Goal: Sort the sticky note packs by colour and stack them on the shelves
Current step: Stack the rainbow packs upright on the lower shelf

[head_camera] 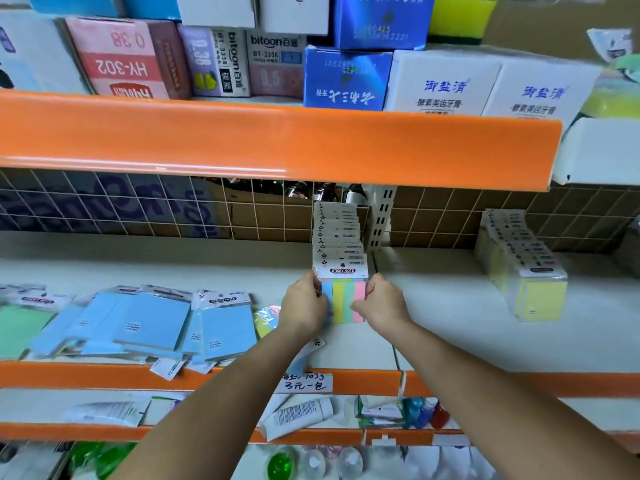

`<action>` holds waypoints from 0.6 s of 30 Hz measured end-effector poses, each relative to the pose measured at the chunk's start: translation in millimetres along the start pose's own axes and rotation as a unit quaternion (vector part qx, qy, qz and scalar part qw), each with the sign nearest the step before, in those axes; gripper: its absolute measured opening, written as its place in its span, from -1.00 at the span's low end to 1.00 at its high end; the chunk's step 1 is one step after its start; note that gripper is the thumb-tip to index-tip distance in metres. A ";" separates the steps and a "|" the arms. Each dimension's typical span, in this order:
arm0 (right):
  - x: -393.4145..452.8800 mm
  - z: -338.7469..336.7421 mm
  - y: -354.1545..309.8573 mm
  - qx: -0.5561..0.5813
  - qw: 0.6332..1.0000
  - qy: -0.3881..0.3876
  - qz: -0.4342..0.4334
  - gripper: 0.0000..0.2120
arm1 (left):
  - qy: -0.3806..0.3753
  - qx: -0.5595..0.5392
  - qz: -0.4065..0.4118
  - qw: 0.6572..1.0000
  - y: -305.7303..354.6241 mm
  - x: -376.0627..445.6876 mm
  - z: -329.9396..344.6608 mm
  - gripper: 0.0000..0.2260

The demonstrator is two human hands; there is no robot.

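Hands – L (304,308), R (381,303) – grip multicolour pack (343,299).

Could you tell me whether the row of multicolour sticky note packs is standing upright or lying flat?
Upright: the multicolour packs stand on edge in a row, headers up; both hands hold the front pack.

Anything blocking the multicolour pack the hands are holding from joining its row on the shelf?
Nothing visible. Left hand and right hand grip the multicolour pack by its sides, right at the front of the multicolour row. The blue packs lie off to its left.
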State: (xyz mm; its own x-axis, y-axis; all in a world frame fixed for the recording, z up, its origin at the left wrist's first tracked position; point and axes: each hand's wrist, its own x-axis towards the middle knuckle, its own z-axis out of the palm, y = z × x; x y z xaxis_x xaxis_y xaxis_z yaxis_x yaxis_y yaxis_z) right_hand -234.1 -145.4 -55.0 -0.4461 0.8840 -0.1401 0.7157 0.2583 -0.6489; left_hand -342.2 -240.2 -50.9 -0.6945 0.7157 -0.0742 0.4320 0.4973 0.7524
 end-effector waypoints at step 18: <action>4.2 19.4 14.2 0.004 0.997 -0.056 0.051 -0.62 | -0.044 0.129 -0.007 0.991 -4.9 4.0 5.8 -0.83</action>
State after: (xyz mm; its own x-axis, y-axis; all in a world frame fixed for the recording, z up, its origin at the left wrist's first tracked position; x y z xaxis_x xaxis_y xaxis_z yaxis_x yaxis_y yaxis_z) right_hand -236.2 -145.5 -79.4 -0.4279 0.8568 -0.2876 0.7565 0.1655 -0.6327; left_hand -343.7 -236.9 -58.6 -0.6535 0.7420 -0.1499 0.5633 0.6089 0.5585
